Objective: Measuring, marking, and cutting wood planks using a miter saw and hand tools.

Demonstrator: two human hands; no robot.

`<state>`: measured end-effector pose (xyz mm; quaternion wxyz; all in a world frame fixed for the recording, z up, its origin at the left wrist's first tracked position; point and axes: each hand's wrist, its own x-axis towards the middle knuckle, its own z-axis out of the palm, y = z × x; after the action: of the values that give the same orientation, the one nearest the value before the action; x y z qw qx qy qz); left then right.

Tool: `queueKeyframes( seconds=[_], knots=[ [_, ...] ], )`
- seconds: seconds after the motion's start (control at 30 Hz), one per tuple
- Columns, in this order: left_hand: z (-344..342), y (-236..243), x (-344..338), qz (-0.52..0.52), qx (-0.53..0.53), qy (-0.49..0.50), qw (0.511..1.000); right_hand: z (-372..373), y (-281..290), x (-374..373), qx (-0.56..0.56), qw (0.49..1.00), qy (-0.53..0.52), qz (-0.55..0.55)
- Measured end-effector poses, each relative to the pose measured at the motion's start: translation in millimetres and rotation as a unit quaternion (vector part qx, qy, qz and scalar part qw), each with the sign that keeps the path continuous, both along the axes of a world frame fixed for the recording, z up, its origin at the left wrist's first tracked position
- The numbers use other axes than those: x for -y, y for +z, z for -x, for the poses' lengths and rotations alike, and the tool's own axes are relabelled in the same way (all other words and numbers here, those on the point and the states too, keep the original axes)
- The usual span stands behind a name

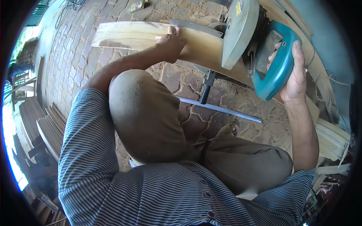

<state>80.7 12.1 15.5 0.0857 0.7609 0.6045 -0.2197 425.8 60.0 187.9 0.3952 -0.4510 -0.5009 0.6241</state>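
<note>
Hazard: the left hand lies flat, fingers extended, pressing on the pale wooden board near the saw's blade guard; should the board shift or kick, the fingers could likely slide toward the blade. The board rests on the saw base above the brick floor, extending left beyond the hand. The right hand is closed around the teal saw handle, well right of the board.

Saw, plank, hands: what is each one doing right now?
Saw: head lowered onto the plank.
Plank: lying flat on the saw's base, pressed down.
Left hand: pressing on the plank.
Right hand: closed around the teal handle.
</note>
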Motion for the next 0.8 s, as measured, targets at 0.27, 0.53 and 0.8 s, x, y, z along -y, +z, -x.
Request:
queueKeyframes(
  seconds=[0.27,0.53,0.8],
  knots=[
    [3,7,4,0.020,0.016,0.030,0.999,-2,-11,10,0.039,0.998,0.040,-0.003],
    [9,-11,0,0.024,-0.018,0.001,1.000,-1,-25,25,0.032,0.999,0.032,-0.017],
    [4,-7,2,-0.021,0.003,-0.014,1.000,-12,-32,32,0.094,0.993,0.065,-0.025]
  ],
)
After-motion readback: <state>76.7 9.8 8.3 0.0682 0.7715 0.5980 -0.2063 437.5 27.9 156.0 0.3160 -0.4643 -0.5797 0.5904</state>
